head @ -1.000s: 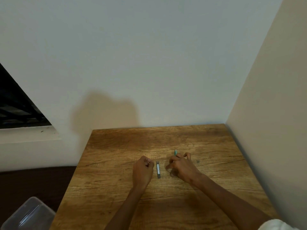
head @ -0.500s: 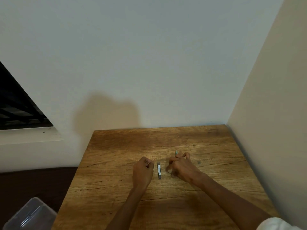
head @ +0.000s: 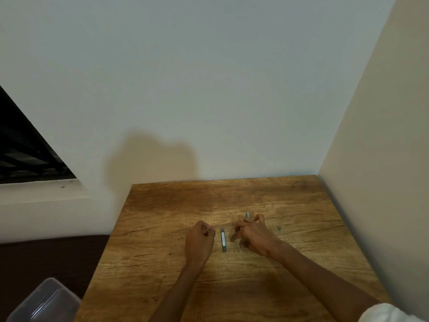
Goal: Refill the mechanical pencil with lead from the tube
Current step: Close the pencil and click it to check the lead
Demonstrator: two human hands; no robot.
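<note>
Wood counter [head: 301, 263] looks unchanged since a second ago: tube [head: 223, 239] lies between the hands, left hand [head: 200, 242] pinching something thin, right hand [head: 254, 238] closed on the pencil [head: 247, 214], so refilling seems barely begun.

Both forearms reach forward, hands low and close together. Left hand [head: 200, 242] curled into loose fist, fingertips pinched. Right hand [head: 254, 237] fingers bent, clasped.

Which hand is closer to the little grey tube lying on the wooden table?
Left, narrowly. The left hand is just left of the flat grey lead tube; the right hand, holding the teal mechanical pencil, is slightly farther right.
</note>
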